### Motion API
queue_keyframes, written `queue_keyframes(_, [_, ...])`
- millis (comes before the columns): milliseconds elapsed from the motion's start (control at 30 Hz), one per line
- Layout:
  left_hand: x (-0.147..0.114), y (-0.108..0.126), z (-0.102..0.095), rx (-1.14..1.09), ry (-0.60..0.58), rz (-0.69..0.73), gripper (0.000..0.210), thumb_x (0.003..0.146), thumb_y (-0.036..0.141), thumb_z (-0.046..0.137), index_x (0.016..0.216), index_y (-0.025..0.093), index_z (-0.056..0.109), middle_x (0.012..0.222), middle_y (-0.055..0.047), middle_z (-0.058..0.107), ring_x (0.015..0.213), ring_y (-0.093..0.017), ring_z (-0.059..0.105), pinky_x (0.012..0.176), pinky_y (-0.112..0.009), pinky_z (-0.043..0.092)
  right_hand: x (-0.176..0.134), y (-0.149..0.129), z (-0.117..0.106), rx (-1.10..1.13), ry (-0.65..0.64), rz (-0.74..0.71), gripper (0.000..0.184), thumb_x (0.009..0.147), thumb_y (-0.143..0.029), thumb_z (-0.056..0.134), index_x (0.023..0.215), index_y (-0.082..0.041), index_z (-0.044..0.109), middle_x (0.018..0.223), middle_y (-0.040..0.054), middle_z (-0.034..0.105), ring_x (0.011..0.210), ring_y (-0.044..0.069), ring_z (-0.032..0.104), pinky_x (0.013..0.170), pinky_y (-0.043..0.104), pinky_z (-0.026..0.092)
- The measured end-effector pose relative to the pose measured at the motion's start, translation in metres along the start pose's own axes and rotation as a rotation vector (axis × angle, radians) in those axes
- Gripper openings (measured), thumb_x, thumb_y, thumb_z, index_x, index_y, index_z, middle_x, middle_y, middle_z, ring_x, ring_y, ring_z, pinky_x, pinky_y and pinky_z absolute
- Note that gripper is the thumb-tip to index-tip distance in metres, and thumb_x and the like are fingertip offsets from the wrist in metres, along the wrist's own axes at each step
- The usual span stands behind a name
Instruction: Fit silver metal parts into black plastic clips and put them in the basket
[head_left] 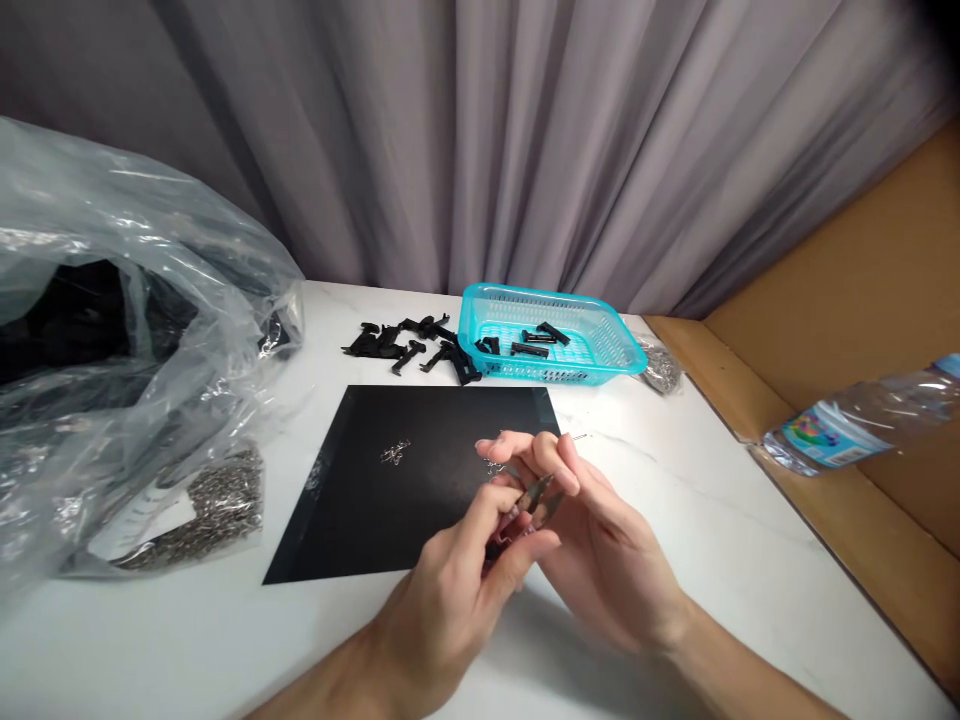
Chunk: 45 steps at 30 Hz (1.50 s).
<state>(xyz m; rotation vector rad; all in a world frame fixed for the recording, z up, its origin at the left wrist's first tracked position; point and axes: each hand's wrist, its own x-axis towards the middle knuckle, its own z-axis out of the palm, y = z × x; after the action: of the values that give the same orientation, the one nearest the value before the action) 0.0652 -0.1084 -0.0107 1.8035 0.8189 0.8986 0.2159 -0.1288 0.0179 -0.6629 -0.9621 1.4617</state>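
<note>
My left hand (454,575) is closed around small pliers (536,495) with reddish handles, most of which its fingers cover. The metal jaws point up and right, towards my right palm. Beside them, my right hand (615,525) is cupped, its thumb and fingers pinched together. A thin metal wire piece (581,436) sticks out by those fingertips; the rest of it is hidden. Both hands are over the near right part of a black mat (360,510). Small silver wire pieces (394,453) lie in a pile on the mat, and more wire pieces (493,466) show behind my fingers.
Behind the mat stands a turquoise basket (607,352) with several black plastic parts (531,350). More black parts (379,342) lie left of it. A large clear bag (225,260) and a bag of metal pieces (225,500) are left; a bottle (840,430) lies on cardboard at right.
</note>
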Motion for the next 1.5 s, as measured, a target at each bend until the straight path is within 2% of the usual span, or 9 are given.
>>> queue_keyframes(67, [-0.0012,-0.0004,0.0017,0.022,0.009,0.035,0.017,0.103,0.045,0.056,0.102,0.028,0.058,0.073,0.004,0.065,0.056,-0.012,0.057,0.053,-0.021,0.045,-0.0023,0.0001,0.0026,0.037,0.004,0.001,0.038,0.107,-0.048,0.042,0.077,-0.026,0.038,0.126,0.0066,0.067,0.111,0.022,0.063,0.087,0.037,0.056])
queue_keyframes(133, [-0.0018,-0.0016,0.0015,0.036,0.018,0.061,0.015,0.104,0.043,0.054,0.104,0.028,0.058,0.077,0.004,0.067,0.056,-0.012,0.058,0.051,-0.021,0.044,-0.0032,-0.0004,0.0046,0.074,-0.001,0.008,0.038,0.108,-0.047,0.042,0.077,-0.025,0.039,0.125,0.0064,0.067,0.113,0.021,0.062,0.092,0.038,0.055])
queue_keyframes(433, [0.0001,0.0011,0.0017,0.103,0.047,0.124,0.01,0.106,0.035,0.053,0.11,0.028,0.058,0.075,0.005,0.068,0.054,-0.01,0.059,0.049,-0.018,0.044,-0.0038,-0.0006,0.0055,0.098,0.024,0.008,0.039,0.107,-0.048,0.045,0.076,-0.025,0.041,0.121,0.0084,0.068,0.118,0.024,0.061,0.093,0.041,0.055])
queue_keyframes(567, [0.0008,0.0014,0.0038,0.127,0.086,0.173,0.009,0.105,0.032,0.055,0.11,0.025,0.058,0.073,0.006,0.066,0.052,-0.009,0.057,0.051,-0.017,0.048,-0.0045,-0.0017,0.0074,0.2,0.016,0.051,0.039,0.108,-0.048,0.046,0.076,-0.025,0.045,0.121,0.006,0.068,0.111,0.021,0.062,0.091,0.036,0.052])
queue_keyframes(700, [-0.0001,-0.0012,0.0045,0.156,0.123,0.241,0.006,0.105,0.025,0.054,0.11,0.025,0.058,0.067,0.008,0.056,0.051,-0.007,0.054,0.055,-0.013,0.049,-0.0065,-0.0049,0.0102,0.323,0.008,0.081,0.039,0.109,-0.045,0.045,0.077,-0.024,0.051,0.12,0.0033,0.068,0.111,0.018,0.06,0.093,0.032,0.048])
queue_keyframes(800, [0.0001,-0.0014,0.004,0.168,0.113,0.265,0.007,0.106,0.023,0.054,0.111,0.025,0.057,0.065,0.01,0.051,0.051,-0.006,0.054,0.056,-0.011,0.049,-0.007,-0.0058,0.0101,0.356,-0.015,0.07,0.038,0.109,-0.044,0.047,0.078,-0.024,0.055,0.119,0.003,0.068,0.112,0.018,0.059,0.092,0.033,0.048])
queue_keyframes(967, [0.0016,-0.0014,0.0029,0.189,0.117,0.307,0.006,0.106,0.023,0.055,0.111,0.025,0.057,0.068,0.009,0.053,0.053,-0.006,0.055,0.06,-0.01,0.05,-0.0063,-0.0045,0.008,0.375,-0.014,0.065,0.04,0.111,-0.043,0.042,0.079,-0.024,0.055,0.119,0.0032,0.068,0.113,0.018,0.058,0.091,0.031,0.047])
queue_keyframes(1267, [0.0019,-0.0062,0.0036,0.176,0.124,0.314,0.005,0.105,0.023,0.055,0.109,0.023,0.059,0.069,0.007,0.054,0.054,-0.007,0.056,0.06,-0.013,0.052,-0.0064,-0.0032,0.0069,0.368,-0.018,0.066,0.037,0.11,-0.043,0.046,0.079,-0.023,0.055,0.118,0.0037,0.067,0.098,0.017,0.059,0.074,0.03,0.045])
queue_keyframes(1500, [0.0015,-0.006,0.0045,0.16,0.117,0.308,0.011,0.105,0.021,0.056,0.115,0.025,0.058,0.073,0.008,0.057,0.056,-0.005,0.058,0.062,-0.011,0.052,-0.0055,-0.004,0.0072,0.357,-0.01,0.084,0.037,0.108,-0.045,0.048,0.08,-0.022,0.056,0.116,0.0051,0.067,0.091,0.017,0.056,0.066,0.028,0.042])
